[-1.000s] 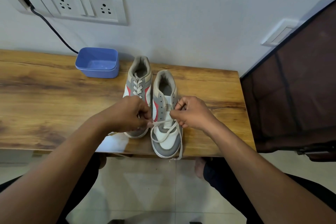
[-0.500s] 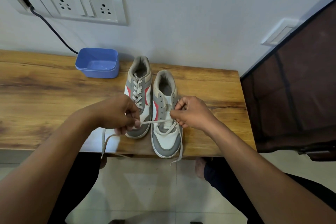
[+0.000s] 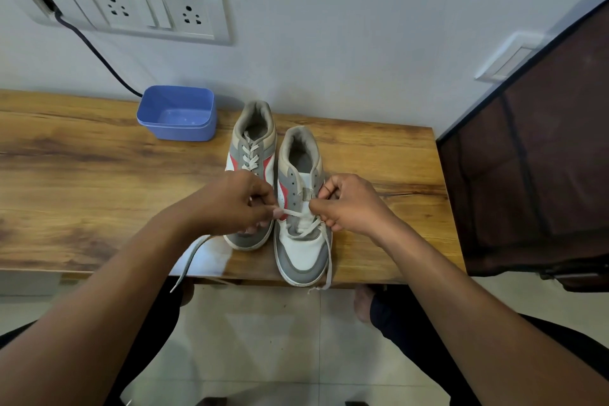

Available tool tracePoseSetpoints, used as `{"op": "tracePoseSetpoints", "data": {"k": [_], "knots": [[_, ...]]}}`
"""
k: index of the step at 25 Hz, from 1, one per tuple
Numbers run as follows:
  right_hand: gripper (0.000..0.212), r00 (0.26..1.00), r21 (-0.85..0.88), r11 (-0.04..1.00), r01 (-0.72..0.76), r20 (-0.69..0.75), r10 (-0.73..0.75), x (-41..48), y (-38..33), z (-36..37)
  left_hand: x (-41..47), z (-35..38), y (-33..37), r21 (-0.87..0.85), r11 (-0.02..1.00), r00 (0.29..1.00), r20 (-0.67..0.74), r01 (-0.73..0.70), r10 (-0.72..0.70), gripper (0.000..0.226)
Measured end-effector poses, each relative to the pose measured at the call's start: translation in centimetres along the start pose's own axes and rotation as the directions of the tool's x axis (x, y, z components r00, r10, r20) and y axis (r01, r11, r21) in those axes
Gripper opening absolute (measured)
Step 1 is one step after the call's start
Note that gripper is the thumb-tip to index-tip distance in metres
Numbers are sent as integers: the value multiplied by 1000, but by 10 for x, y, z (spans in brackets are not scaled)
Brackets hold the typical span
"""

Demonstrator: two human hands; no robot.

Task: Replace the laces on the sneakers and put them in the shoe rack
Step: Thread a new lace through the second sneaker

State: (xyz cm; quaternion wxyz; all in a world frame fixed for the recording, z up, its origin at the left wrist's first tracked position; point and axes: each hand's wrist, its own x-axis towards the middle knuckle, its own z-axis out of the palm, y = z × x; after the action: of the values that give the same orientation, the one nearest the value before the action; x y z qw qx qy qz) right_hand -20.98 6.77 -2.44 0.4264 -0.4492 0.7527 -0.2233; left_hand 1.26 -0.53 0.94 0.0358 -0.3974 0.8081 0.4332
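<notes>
Two grey, white and red sneakers stand side by side on a wooden table [image 3: 82, 175], toes toward me. The left sneaker [image 3: 252, 155] is laced up. The right sneaker [image 3: 301, 250] has a white lace [image 3: 293, 212] through its lowest eyelets only. My left hand [image 3: 230, 201] pinches one end of that lace, which trails off the table edge. My right hand [image 3: 349, 204] grips the right side of the right sneaker at the eyelets. The lace's other end hangs over the front edge beside the toe.
A blue plastic tub [image 3: 178, 112] sits at the back of the table by the wall. A dark cable [image 3: 95, 53] runs from the socket panel [image 3: 148, 8] down behind it. A dark brown fabric-covered rack [image 3: 534, 158] stands to the right of the table. Tiled floor lies below.
My left hand pulled the lace out to the left, then came back toward the right sneaker with it; the free end now hangs over the table edge. My right hand stayed put.
</notes>
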Motion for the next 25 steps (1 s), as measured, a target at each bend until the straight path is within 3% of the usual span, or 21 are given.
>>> {"op": "tracePoseSetpoints", "data": {"k": [4,9,14,18,21,23,25], "knots": [[18,1000,8,1000,3,11,-3,0,1,-1,1,-15,-7,-53,998,988,-149,39,-47,13],[17,1000,4,1000,8,5,-8,0,0,-1,1,-1,-2,27,1000,997,71,5,-7,20],[17,1000,6,1000,13,9,-13,-1,1,0,-8,-27,-14,-62,995,997,8,83,-83,20],[16,1000,8,1000,0,8,0,-1,-1,0,-3,-3,-1,-178,981,992,109,76,-57,21],[17,1000,19,1000,-5,14,5,-2,-2,0,-2,-8,-4,-35,999,998,58,12,-10,15],[17,1000,21,1000,2,23,-2,-2,-2,0,-5,-22,-13,-57,998,999,23,40,-39,19],[17,1000,15,1000,2,22,-2,-2,-2,-1,-6,-18,-11,-88,995,995,88,57,-49,17]]}}
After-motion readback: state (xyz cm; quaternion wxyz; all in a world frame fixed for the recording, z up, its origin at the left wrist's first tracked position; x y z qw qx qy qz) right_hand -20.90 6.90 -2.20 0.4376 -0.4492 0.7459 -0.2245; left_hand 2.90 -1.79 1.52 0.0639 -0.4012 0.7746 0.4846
